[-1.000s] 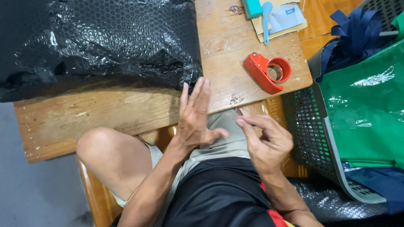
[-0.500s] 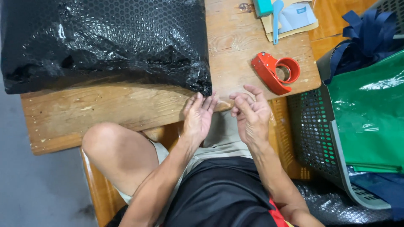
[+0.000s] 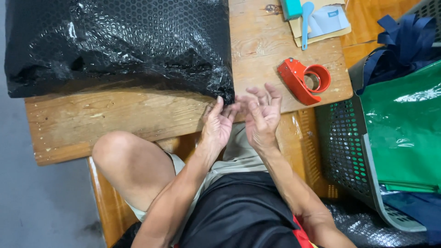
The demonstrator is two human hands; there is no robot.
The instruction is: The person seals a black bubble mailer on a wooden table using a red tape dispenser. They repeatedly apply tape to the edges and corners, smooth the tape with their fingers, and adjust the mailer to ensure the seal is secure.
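Observation:
A large parcel wrapped in black bubble wrap (image 3: 124, 43) lies on a low wooden table (image 3: 115, 121). My left hand (image 3: 218, 124) reaches up to the parcel's near right corner, its fingertips touching the wrap's edge. My right hand (image 3: 262, 112) hovers right beside it, fingers spread and slightly curled, holding nothing that I can see. A red tape dispenser (image 3: 304, 79) rests on the table a little to the right of my right hand.
A light blue scraper-like tool (image 3: 306, 16) and papers (image 3: 324, 23) lie at the table's far right. A grey perforated basket (image 3: 342, 147) holding a green bag (image 3: 404, 133) stands to the right. My bare knee (image 3: 124, 156) sits under the table's front edge.
Both hands have moved forward from above my lap to the parcel's near right corner. The view has shifted slightly, so the parcel and dispenser sit lower in the picture.

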